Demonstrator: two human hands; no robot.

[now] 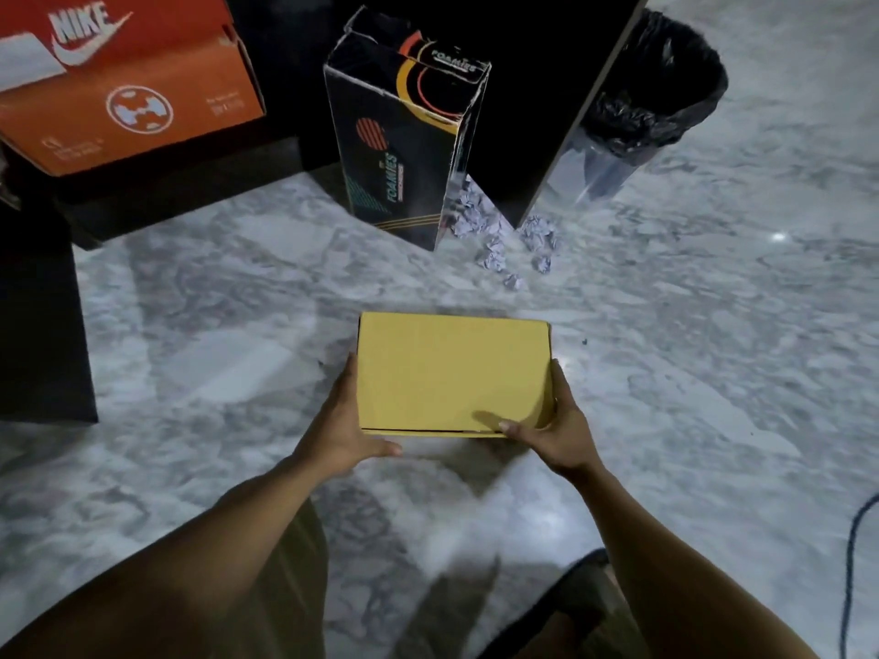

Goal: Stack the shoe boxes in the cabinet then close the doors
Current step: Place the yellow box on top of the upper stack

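Two hands hold the plain yellow box (452,373) on my feed: the left hand (347,420) clasps its left side, and the right hand (556,425) clasps its right side with the thumb on the lid's near edge. The box is near and central over the marble floor (689,373) — whether it touches the floor I cannot tell. Far left an orange Nike box (128,88) lies on a dark surface, a black Foamies box (399,149) stands upright at far centre, and crumpled paper (494,244) lies just right of it — a black-bagged bin (661,88) is farther right.
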